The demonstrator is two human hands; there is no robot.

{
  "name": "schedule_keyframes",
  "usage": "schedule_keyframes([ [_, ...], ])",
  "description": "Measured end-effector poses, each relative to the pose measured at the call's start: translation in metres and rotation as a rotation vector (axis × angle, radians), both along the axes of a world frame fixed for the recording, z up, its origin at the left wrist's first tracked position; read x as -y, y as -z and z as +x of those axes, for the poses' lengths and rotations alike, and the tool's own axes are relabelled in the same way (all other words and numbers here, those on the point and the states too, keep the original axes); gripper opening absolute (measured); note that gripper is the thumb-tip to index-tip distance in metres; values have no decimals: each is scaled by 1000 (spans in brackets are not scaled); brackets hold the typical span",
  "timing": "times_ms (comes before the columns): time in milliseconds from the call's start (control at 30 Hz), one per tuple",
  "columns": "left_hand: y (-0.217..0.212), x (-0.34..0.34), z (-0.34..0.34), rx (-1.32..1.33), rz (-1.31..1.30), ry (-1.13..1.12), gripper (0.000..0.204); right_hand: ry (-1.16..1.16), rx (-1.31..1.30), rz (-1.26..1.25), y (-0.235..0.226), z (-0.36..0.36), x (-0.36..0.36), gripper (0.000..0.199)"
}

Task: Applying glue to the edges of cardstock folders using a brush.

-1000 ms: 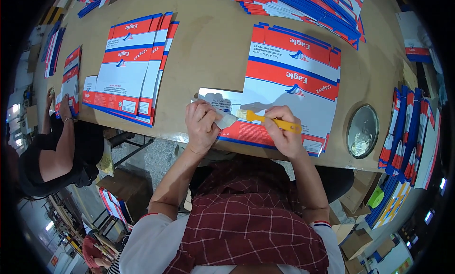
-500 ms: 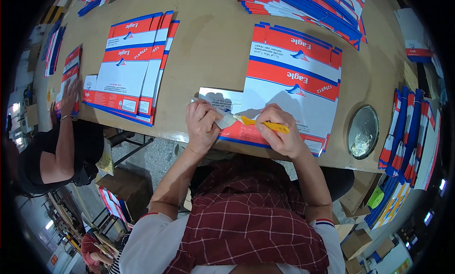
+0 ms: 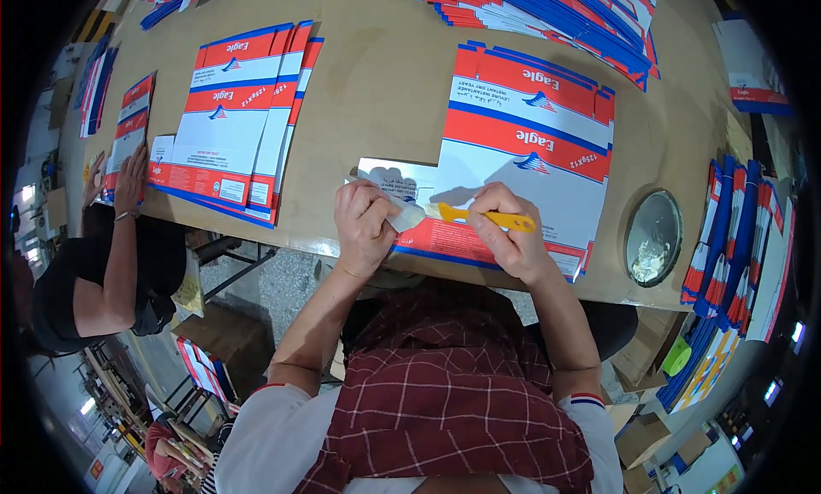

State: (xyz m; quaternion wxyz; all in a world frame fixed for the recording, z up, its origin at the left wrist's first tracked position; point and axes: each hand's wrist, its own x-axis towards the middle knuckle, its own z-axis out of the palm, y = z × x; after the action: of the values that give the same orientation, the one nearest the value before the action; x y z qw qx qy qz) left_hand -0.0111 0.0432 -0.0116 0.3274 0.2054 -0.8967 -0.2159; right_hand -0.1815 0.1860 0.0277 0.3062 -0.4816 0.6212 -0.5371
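Observation:
In front of me a flat printed carton blank (image 3: pixel 522 195) in red, white and blue lies on the table, with a white flap (image 3: pixel 402 171) at its left side. My left hand (image 3: pixel 366 224) is closed, pinching a small whitish piece (image 3: pixel 407 218) over that flap. Whether this piece is loose or part of the carton, I cannot tell. My right hand (image 3: pixel 510 237) grips a yellow-handled brush (image 3: pixel 489 218). Its pale bristles point left and lie low over the flap, just right of the pinched piece.
A round dish (image 3: pixel 655 237) with whitish paste sits at the right. More flat cartons (image 3: pixel 227 126) lie to the left, and a stack (image 3: pixel 556 19) is at the far side. Other cartons (image 3: pixel 727 237) stand at the right edge. A co-worker's hand (image 3: pixel 131 173) rests on a carton at far left.
My right hand and the brush have shifted slightly right and away from me. My left hand has hardly moved. The co-worker's hands have moved at the far-left carton.

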Motion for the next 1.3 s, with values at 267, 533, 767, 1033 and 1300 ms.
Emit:
schedule_keyframes([
  [267,1,1,0,-6,13,5,23,2,-25,7,1,0,2,9],
  [533,-4,-7,-6,-130,33,-67,30,418,885,-292,31,-8,4,3],
  [767,-12,-5,-1,187,-25,99,40,414,1220,-450,37,-24,6,6],
  [1033,-32,-9,-8,480,-200,240,44,373,1337,-516,44,-34,3,5],
  [1300,-56,-1,-15,752,-190,439,41,379,1455,-555,41,-36,1,7],
])
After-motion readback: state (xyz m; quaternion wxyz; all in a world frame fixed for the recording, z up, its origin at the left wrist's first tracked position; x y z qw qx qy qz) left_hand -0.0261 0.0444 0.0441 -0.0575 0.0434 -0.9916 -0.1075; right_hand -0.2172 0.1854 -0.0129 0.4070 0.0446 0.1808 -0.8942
